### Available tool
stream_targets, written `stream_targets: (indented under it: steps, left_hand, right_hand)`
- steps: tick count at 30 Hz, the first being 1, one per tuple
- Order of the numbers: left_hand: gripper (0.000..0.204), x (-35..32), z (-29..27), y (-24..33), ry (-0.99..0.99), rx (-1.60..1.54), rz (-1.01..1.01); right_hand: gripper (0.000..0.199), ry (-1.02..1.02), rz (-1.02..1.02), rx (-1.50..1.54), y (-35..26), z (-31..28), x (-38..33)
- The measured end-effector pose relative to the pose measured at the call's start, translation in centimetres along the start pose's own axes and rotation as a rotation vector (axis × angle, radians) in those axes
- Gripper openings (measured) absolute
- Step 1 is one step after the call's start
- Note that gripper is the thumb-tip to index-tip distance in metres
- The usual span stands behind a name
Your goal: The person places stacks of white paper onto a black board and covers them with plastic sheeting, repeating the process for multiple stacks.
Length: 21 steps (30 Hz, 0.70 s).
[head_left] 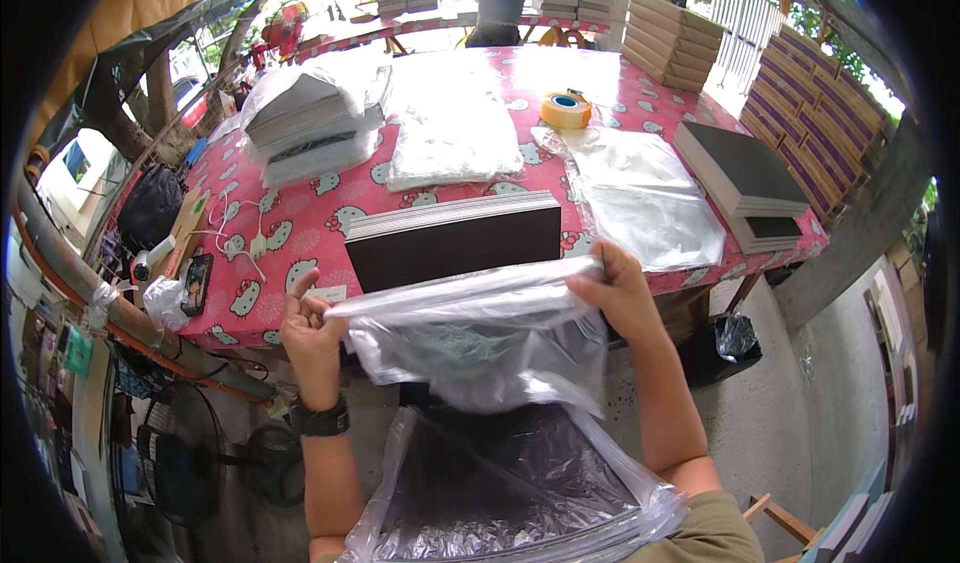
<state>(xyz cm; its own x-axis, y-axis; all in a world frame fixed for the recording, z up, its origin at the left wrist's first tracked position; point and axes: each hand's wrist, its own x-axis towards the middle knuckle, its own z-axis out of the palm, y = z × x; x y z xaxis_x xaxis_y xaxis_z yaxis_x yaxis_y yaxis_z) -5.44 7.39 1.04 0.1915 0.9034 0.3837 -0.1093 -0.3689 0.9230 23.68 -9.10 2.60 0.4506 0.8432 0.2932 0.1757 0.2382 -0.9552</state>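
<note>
A clear plastic bag is stretched sideways in front of me at the table's near edge. My left hand pinches its left corner between thumb and finger, the other fingers raised. On the opposite side, my right hand grips the top edge with thumb and fingers. Just beyond the bag, a thick book-like block with a black face and pale layered edges stands on the table; the bag hides its lower part. More clear plastic lies over my lap, below the held bag.
The pink patterned table bears plastic-wrapped books, a plastic pile, a tape roll, flat clear bags, dark-covered books and a phone. A black fan stands lower left. Cartons rise at right. A person is far back.
</note>
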Motion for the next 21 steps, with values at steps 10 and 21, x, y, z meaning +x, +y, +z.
stream_targets:
  steps: [10, 21]
  left_hand:
    - [0.031, 1.7, 1.4, 0.5, 0.003, 0.944, 0.662]
    - [0.026, -0.8, -1.6, 2.3, -0.245, -0.658, -0.723]
  right_hand:
    - [0.046, 0.141, -0.419, -0.74, 0.9, 0.4, 1.8]
    - [0.007, -0.119, 0.526, 0.586, 0.2, -0.7, 0.6]
